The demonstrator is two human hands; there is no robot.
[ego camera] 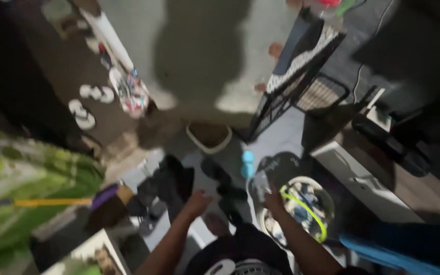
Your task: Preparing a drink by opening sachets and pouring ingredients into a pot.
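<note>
The view is blurred and looks straight down at a cluttered floor. My left hand (197, 201) reaches down beside a heap of dark clothes or shoes (171, 184); whether it grips anything is unclear. My right hand (272, 198) is held over a round bucket (301, 208) with a lime-green handle, and seems to pinch a small clear bag (260, 182). A light blue bottle-like thing (248, 163) stands just beyond both hands.
A cream-rimmed bin (209, 136) sits further out. A black wire rack (296, 76) leans at upper right. White sandals (88, 104) lie at left. A yellow stick with a purple end (59, 201), green patterned fabric (21, 188) and a white cabinet (362, 178) flank me.
</note>
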